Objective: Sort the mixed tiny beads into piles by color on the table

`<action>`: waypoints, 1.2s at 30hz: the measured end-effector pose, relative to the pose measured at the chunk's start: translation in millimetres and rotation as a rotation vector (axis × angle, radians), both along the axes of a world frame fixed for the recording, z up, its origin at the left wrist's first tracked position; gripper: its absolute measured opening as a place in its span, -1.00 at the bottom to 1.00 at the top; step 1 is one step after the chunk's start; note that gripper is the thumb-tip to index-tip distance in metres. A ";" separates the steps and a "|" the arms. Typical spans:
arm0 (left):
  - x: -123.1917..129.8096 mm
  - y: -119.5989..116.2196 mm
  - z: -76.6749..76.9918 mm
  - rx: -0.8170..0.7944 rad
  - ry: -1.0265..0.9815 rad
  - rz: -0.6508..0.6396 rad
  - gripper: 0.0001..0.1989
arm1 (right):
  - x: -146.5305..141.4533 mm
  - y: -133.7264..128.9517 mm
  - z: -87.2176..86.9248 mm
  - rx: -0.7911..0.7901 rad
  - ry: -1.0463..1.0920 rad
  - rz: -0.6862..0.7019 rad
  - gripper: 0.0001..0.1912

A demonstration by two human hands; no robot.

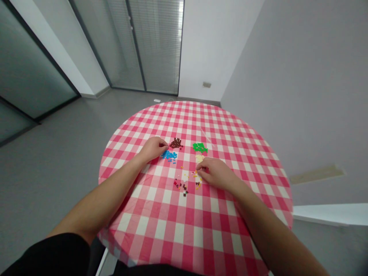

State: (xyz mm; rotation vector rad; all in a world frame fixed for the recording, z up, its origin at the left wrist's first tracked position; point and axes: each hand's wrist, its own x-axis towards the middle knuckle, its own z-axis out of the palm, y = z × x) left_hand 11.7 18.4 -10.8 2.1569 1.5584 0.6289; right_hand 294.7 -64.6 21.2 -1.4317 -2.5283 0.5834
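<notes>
Head view: the round gingham surface (161, 222) extends well past both hands, with open cloth ahead and to either side. The left hand (153, 149), fingers curled close, sits just beside the brown bricks (176, 143) and blue bricks (169, 155). The right hand (215, 172), fingertips pinched, touches down by scattered mixed bricks (184, 184), just below cream bricks (199, 158). The bricks are too tiny to show any pointing direction, and whether either hand holds one cannot be told.

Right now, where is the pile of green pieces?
In the head view, the green pile sits right of the brown pile, just beyond the cream pile.
</notes>
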 end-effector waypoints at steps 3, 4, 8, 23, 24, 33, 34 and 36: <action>-0.1 0.8 -2.1 0.003 -0.006 -0.010 -0.78 | 2.9 -1.0 -0.8 -0.064 -0.007 0.133 -0.81; -0.1 0.9 -2.2 0.005 -0.007 -0.011 -0.77 | 3.0 -1.7 -0.8 -0.087 -0.017 0.170 -0.81; 0.6 -0.3 1.9 0.024 0.006 -0.002 -0.73 | 1.3 -4.9 0.8 -0.139 -0.066 0.210 -0.81; 6.6 -8.8 11.2 0.077 -0.027 0.075 -0.74 | -5.9 -12.4 0.1 -0.067 -0.080 0.277 -0.78; 6.6 -8.8 11.0 0.078 -0.030 0.076 -0.75 | -6.1 -12.6 0.2 -0.068 -0.080 0.284 -0.79; 8.2 -10.0 13.8 0.061 -0.042 0.076 -0.77 | -13.0 -14.1 -1.1 -0.074 -0.115 0.288 -0.79; 8.3 -10.2 14.2 0.061 -0.040 0.074 -0.76 | -13.6 -13.9 -1.1 -0.081 -0.110 0.291 -0.79; 8.6 -10.3 14.5 0.063 -0.036 0.075 -0.77 | -14.3 -13.4 -1.3 -0.098 -0.097 0.297 -0.80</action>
